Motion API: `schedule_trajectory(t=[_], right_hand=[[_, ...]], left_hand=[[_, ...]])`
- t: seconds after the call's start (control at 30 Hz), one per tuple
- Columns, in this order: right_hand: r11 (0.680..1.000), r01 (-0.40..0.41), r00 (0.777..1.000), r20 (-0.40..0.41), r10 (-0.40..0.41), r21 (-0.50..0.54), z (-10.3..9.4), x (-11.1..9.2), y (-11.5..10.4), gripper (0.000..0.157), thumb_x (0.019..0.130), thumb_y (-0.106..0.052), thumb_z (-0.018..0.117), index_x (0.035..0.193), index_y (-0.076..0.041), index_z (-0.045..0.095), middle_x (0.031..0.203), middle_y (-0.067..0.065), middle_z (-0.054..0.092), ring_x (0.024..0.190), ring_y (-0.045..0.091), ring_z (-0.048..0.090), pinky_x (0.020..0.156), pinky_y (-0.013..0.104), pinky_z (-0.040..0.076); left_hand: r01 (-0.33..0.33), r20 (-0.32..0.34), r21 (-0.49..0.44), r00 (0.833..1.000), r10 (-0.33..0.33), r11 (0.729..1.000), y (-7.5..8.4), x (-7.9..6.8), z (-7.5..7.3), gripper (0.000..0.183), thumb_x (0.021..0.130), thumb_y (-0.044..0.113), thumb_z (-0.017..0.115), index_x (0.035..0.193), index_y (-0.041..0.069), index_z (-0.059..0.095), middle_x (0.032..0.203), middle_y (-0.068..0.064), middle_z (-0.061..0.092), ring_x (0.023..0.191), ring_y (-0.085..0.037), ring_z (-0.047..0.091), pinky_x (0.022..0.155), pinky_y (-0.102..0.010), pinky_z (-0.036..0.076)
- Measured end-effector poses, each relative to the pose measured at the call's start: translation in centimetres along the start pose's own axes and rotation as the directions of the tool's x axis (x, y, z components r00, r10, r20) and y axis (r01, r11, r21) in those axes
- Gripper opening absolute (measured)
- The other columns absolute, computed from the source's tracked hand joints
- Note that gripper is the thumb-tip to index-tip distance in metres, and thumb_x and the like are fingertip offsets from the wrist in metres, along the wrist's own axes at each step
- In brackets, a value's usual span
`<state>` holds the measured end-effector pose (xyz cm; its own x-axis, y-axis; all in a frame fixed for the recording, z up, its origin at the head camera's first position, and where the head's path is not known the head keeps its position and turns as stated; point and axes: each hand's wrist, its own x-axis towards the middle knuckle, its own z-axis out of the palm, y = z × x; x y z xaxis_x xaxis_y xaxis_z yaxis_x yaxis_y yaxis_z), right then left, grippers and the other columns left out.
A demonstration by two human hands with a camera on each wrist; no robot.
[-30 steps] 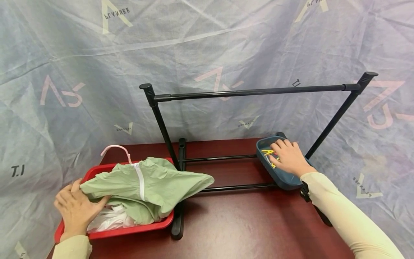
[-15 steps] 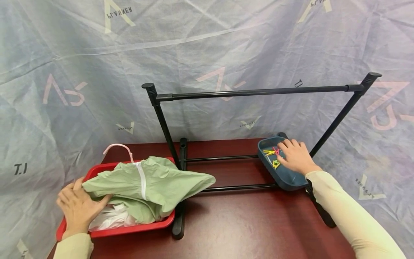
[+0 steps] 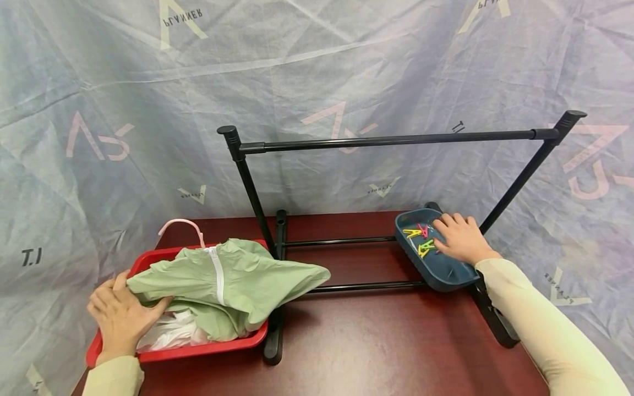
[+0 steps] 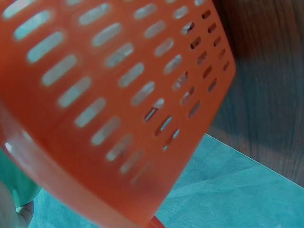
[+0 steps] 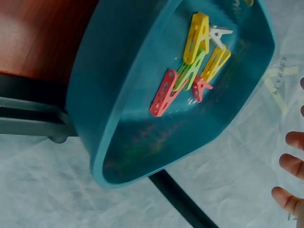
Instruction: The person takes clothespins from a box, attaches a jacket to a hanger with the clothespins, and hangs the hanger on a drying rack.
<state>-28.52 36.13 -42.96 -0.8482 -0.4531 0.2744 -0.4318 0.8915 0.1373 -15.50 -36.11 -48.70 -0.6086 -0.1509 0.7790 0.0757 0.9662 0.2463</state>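
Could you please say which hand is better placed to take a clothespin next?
The right hand, probably: it is at the blue tray of clothespins, while the left hand is at the red basket.

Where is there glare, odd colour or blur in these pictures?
Head view: soft pale glare on the table; left wrist view: a teal cast on the backdrop cloth, the near rim of the red basket soft; right wrist view: the pegs mirrored as coloured smears in the blue tray.

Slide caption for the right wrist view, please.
Colourful pegs in a blue tray, the right hand's fingers at the frame's edge.
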Motion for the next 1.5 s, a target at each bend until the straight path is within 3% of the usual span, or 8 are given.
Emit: schedule_trajectory(t=[0.23, 0.57, 0.8, 1.03, 1.17, 1.5], right_hand=[[1.000, -0.018, 0.995, 0.093, 0.018, -0.008, 0.6, -0.2, 1.0, 0.035, 0.090, -0.026, 0.065, 0.117, -0.005, 0.059, 0.111, 0.016, 0.051, 0.100, 0.040, 0.047, 0.076, 0.056, 0.034], [0.998, 0.056, 0.988, 0.147, -0.050, -0.035, 0.9, 0.0, 1.5, 0.033, 0.089, -0.026, 0.070, 0.115, -0.008, 0.059, 0.104, 0.011, 0.049, 0.097, 0.036, 0.046, 0.076, 0.054, 0.033], [0.992, 0.114, 0.976, 0.192, -0.102, -0.053, 1.7, 0.4, 1.9, 0.039, 0.087, -0.027, 0.073, 0.120, -0.009, 0.062, 0.103, 0.009, 0.051, 0.092, 0.031, 0.044, 0.075, 0.053, 0.033], [0.972, 0.224, 0.965, 0.158, -0.212, -0.066, 2.8, 0.4, 2.2, 0.036, 0.080, -0.026, 0.078, 0.108, -0.012, 0.062, 0.094, 0.006, 0.049, 0.087, 0.029, 0.045, 0.070, 0.047, 0.032], [0.964, 0.263, 0.955, 0.152, -0.253, -0.046, 3.2, 0.6, 2.1, 0.038, 0.078, -0.021, 0.079, 0.111, -0.012, 0.064, 0.090, 0.004, 0.048, 0.084, 0.026, 0.044, 0.072, 0.047, 0.032], [0.938, 0.344, 0.935, 0.102, -0.339, -0.036, 4.3, 1.1, 2.4, 0.047, 0.070, -0.023, 0.089, 0.110, -0.016, 0.065, 0.097, 0.008, 0.053, 0.086, 0.028, 0.046, 0.066, 0.044, 0.032]], left_hand=[[0.016, 0.040, -0.005, 0.999, -0.016, 1.000, 0.0, 0.1, -0.2, 0.112, 0.066, 0.094, 0.040, 0.133, 0.004, 0.031, 0.110, -0.035, 0.029, 0.095, -0.053, 0.026, 0.081, -0.064, 0.022], [0.030, 0.057, -0.005, 0.998, -0.030, 1.000, -0.2, 0.1, -0.1, 0.114, 0.065, 0.095, 0.040, 0.133, 0.004, 0.031, 0.110, -0.034, 0.029, 0.096, -0.052, 0.026, 0.082, -0.064, 0.021], [-0.013, -0.011, -0.002, 1.000, 0.013, 1.000, -0.3, -0.1, 0.3, 0.110, 0.068, 0.092, 0.041, 0.133, 0.004, 0.033, 0.108, -0.034, 0.031, 0.094, -0.052, 0.027, 0.080, -0.064, 0.022], [-0.024, -0.043, -0.005, 0.999, 0.024, 1.000, -0.3, -0.2, 0.4, 0.109, 0.068, 0.092, 0.041, 0.131, 0.004, 0.034, 0.107, -0.033, 0.031, 0.093, -0.052, 0.028, 0.080, -0.064, 0.022], [-0.022, -0.034, 0.000, 0.999, 0.022, 1.000, -0.1, -0.2, 0.3, 0.110, 0.068, 0.093, 0.039, 0.131, 0.003, 0.033, 0.107, -0.033, 0.031, 0.093, -0.052, 0.027, 0.081, -0.064, 0.022], [-0.012, -0.034, 0.006, 0.999, 0.012, 1.000, -0.2, -0.5, 0.6, 0.110, 0.068, 0.094, 0.037, 0.131, 0.003, 0.034, 0.109, -0.033, 0.031, 0.094, -0.052, 0.027, 0.081, -0.064, 0.022]])
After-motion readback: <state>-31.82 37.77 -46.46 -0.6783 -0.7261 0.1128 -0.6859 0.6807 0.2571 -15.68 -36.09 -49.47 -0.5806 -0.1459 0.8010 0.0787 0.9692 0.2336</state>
